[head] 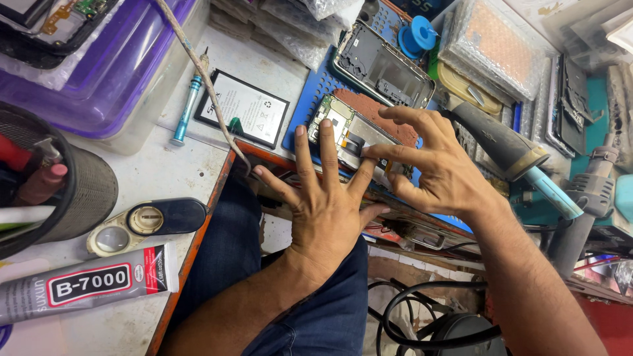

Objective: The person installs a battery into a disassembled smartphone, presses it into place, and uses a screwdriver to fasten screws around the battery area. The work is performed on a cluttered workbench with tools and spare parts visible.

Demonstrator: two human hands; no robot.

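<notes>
My left hand (324, 198) is spread flat with its fingers apart, fingertips resting at the near edge of an opened phone (343, 128) that shows a green circuit board. My right hand (438, 168) hovers over the same phone, index finger and thumb pinching at a part near its middle; what lies between them is too small to tell. The phone lies on a blue work mat (316, 86). An empty phone frame (382, 66) sits just beyond it on the mat.
A flat black-edged battery (242, 107) and a teal screwdriver (186, 109) lie left of the mat. A glue tube (86, 287), a black mesh tool cup (66, 191), a purple tray (112, 72), a blue solder spool (417, 36) and a hot-air handle (508, 148) surround the spot.
</notes>
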